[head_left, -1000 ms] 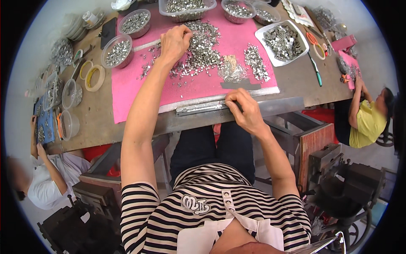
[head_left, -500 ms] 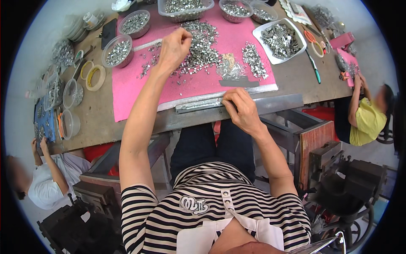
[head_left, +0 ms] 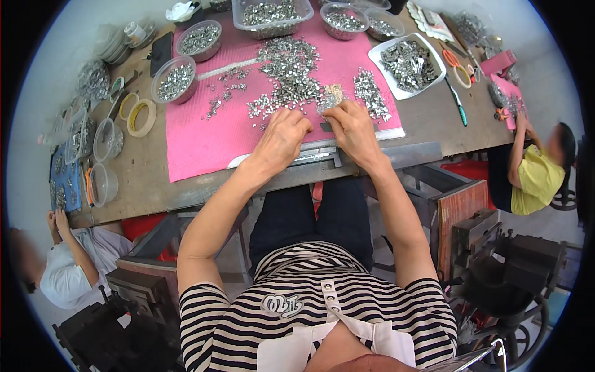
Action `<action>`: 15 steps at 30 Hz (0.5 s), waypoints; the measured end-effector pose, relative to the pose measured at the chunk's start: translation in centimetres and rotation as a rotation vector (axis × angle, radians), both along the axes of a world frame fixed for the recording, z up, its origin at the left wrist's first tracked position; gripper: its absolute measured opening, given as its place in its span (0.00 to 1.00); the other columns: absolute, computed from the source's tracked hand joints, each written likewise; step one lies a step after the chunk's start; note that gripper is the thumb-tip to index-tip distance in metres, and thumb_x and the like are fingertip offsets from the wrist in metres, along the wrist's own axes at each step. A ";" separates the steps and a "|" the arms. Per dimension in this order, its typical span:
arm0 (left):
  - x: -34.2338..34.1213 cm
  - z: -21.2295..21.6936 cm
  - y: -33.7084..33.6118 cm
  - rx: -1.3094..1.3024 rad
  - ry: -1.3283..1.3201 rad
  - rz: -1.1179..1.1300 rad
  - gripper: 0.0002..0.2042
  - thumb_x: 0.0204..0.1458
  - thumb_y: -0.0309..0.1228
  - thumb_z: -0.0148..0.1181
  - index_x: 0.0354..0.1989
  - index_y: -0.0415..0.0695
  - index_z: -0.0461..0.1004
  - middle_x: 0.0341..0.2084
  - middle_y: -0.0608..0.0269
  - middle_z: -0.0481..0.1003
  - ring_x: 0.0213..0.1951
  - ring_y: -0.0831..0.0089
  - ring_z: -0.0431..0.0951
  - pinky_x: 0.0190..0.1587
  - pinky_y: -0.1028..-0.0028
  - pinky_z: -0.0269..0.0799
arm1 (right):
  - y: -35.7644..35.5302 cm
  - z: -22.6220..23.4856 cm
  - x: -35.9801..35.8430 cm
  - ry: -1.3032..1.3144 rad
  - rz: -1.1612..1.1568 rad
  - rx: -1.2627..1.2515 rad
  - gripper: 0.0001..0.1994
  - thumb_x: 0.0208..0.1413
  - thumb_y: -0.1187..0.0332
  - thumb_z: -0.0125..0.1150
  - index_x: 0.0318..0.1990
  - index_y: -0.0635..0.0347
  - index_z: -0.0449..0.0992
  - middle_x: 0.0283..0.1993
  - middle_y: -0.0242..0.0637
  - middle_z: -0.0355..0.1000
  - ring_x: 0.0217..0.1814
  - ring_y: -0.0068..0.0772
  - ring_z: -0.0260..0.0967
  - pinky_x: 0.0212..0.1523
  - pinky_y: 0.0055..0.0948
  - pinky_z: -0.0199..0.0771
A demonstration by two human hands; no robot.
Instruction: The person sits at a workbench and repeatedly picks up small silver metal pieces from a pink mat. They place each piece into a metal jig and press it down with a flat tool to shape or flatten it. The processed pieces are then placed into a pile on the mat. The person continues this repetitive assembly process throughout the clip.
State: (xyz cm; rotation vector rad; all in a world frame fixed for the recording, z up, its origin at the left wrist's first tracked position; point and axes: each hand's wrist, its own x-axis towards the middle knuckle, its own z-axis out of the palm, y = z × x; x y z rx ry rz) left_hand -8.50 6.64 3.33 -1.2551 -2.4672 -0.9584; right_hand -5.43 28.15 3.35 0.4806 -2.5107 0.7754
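Broad brown worktable [head_left: 145, 161] across the view; on it, a pink ribbed rectangular mat [head_left: 192, 146]; along the front edge, right of centre, a long flat grey metal bar [head_left: 412, 152]; mid-mat, just beyond both hands, a spread heap of small shiny silver metal pieces [head_left: 296, 80]; behind that, a clear rectangular plastic tub [head_left: 273, 29] of similar pieces; to the right, a white squarish tray [head_left: 396, 88], also loaded; between the wrists, at the front edge, a narrow silver metal rail [head_left: 313, 156], partly hidden; beyond it, the left hand [head_left: 282, 137], fingertips drawn together with the thumb; just beside, the right hand [head_left: 354, 130], thumb and forefinger pinched close; cannot tell the contents of either pinch; left of the heap, farther back, two round clear plastic tubs [head_left: 180, 96] of silver pieces; just beyond the right fingertips, a small cluster of thin silver slivers [head_left: 328, 101].
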 end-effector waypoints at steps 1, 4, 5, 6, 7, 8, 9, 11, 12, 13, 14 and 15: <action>0.1 -0.3 0.0 0.014 0.009 0.014 0.06 0.54 0.20 0.62 0.39 0.41 0.78 0.32 0.56 0.74 0.42 0.55 0.74 0.50 0.58 0.69 | -0.2 -0.2 -0.3 0.003 -0.005 0.017 0.05 0.57 0.73 0.66 0.40 0.56 0.83 0.34 0.36 0.71 0.42 0.41 0.71 0.45 0.40 0.66; 0.1 -0.8 0.1 0.070 -0.024 0.078 0.05 0.53 0.23 0.65 0.38 0.42 0.80 0.32 0.57 0.74 0.42 0.56 0.74 0.50 0.59 0.68 | -0.6 -0.4 -0.7 0.009 -0.022 0.069 0.05 0.57 0.72 0.66 0.39 0.54 0.84 0.34 0.36 0.71 0.42 0.41 0.70 0.46 0.40 0.65; 0.2 -0.8 0.1 0.052 -0.019 0.095 0.05 0.53 0.24 0.66 0.38 0.43 0.80 0.32 0.58 0.74 0.42 0.56 0.75 0.50 0.59 0.68 | -0.8 -0.4 -0.7 0.009 -0.028 0.087 0.04 0.56 0.71 0.67 0.39 0.54 0.84 0.34 0.36 0.71 0.42 0.41 0.70 0.46 0.41 0.65; 0.3 -0.7 0.1 0.034 -0.014 0.113 0.05 0.53 0.25 0.67 0.38 0.43 0.80 0.32 0.58 0.74 0.42 0.57 0.75 0.50 0.59 0.68 | -0.9 -0.4 -0.6 0.009 -0.034 0.106 0.04 0.56 0.71 0.67 0.39 0.54 0.84 0.34 0.36 0.71 0.42 0.41 0.70 0.46 0.41 0.65; 0.3 -0.6 0.0 0.015 -0.008 0.133 0.05 0.53 0.26 0.67 0.37 0.43 0.80 0.32 0.59 0.74 0.42 0.57 0.75 0.51 0.59 0.67 | -0.9 -0.1 -0.4 -0.013 -0.008 0.119 0.04 0.56 0.71 0.67 0.38 0.54 0.84 0.34 0.36 0.71 0.42 0.41 0.70 0.46 0.41 0.65; 0.4 -0.5 -0.1 -0.001 -0.001 0.135 0.05 0.53 0.26 0.67 0.37 0.43 0.80 0.32 0.59 0.74 0.42 0.57 0.75 0.51 0.59 0.66 | -0.7 0.4 0.0 -0.036 0.017 0.132 0.03 0.57 0.71 0.67 0.38 0.54 0.84 0.34 0.36 0.71 0.42 0.41 0.70 0.47 0.42 0.65; 0.5 -0.4 -0.2 -0.017 0.007 0.137 0.05 0.53 0.26 0.67 0.37 0.43 0.80 0.32 0.59 0.74 0.42 0.58 0.75 0.51 0.58 0.66 | -0.4 0.7 0.2 -0.058 0.043 0.145 0.03 0.57 0.71 0.67 0.38 0.54 0.84 0.34 0.36 0.71 0.42 0.41 0.70 0.47 0.42 0.64; 0.6 -0.2 -0.2 -0.037 0.012 0.139 0.04 0.53 0.26 0.67 0.36 0.44 0.79 0.32 0.60 0.74 0.42 0.58 0.75 0.52 0.58 0.65 | 0.9 0.6 0.2 -0.096 0.044 0.062 0.03 0.56 0.71 0.67 0.38 0.54 0.84 0.34 0.36 0.71 0.42 0.41 0.70 0.47 0.42 0.64; 0.6 -0.1 -0.1 -0.042 0.010 0.141 0.04 0.54 0.26 0.67 0.36 0.44 0.79 0.32 0.60 0.74 0.42 0.58 0.75 0.52 0.58 0.65 | 1.3 0.6 0.1 -0.114 0.046 0.020 0.03 0.56 0.71 0.68 0.38 0.55 0.83 0.34 0.36 0.71 0.42 0.41 0.70 0.47 0.42 0.64; 0.5 0.0 -0.1 -0.047 0.008 0.139 0.04 0.54 0.26 0.67 0.36 0.44 0.79 0.32 0.60 0.74 0.42 0.58 0.74 0.53 0.58 0.64 | 1.4 0.8 0.2 -0.107 0.017 0.031 0.03 0.56 0.71 0.68 0.38 0.55 0.83 0.34 0.37 0.71 0.42 0.42 0.70 0.47 0.42 0.64; 0.5 -0.1 -0.1 -0.050 0.008 0.136 0.04 0.54 0.26 0.66 0.36 0.44 0.78 0.33 0.60 0.74 0.43 0.58 0.74 0.53 0.58 0.64 | 1.3 0.8 0.2 -0.112 0.013 0.029 0.03 0.56 0.72 0.68 0.38 0.55 0.83 0.34 0.37 0.71 0.42 0.42 0.70 0.47 0.42 0.64; 0.5 -0.2 -0.1 -0.053 0.009 0.134 0.04 0.54 0.26 0.66 0.36 0.44 0.78 0.33 0.60 0.74 0.43 0.58 0.74 0.53 0.58 0.64 | 1.2 0.8 0.3 -0.116 0.010 0.028 0.03 0.56 0.72 0.68 0.38 0.55 0.84 0.33 0.36 0.70 0.41 0.41 0.70 0.47 0.42 0.64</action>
